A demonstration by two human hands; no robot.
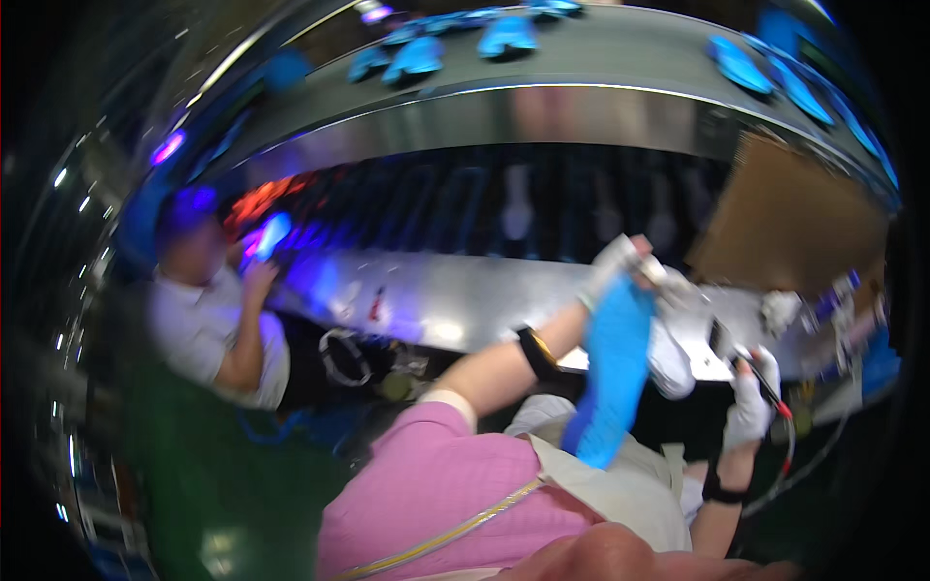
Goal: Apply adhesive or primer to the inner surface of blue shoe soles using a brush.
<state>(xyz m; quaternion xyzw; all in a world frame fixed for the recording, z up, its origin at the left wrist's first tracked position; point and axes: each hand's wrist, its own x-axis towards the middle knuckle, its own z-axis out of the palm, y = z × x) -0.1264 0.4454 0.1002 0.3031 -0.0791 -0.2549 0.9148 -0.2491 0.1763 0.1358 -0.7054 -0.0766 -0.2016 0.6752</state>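
Head view: holds the top end of a long blue piece (618, 358) in the left hand (610, 276), with fingers closed tight on it. Lets the rest hang down in front of the body, to the left of the right hand (750, 402) and apart from it. Grips a thin dark tool (764, 383) in that right hand, with fingers curled round it and a red bit (784, 412) by the cord. Looks flat, smooth and foot-shaped, that blue piece, with darker blue low down; could be a shoe sole, but too blurry to be sure. Wears white gloves with bare fingertips, dark wrist bands, a pink top (426, 484) and a cream apron (635, 504). Faces a shiny metal table (465, 300), with a dark row of bars (417, 203) past it. Has a grey belt (610, 48) farther off, with more blue pieces (508, 37) on top. Has stiff brown cardboard (794, 218) on the right, a co-worker (208, 320) on the left, and a green floor (242, 484) below.
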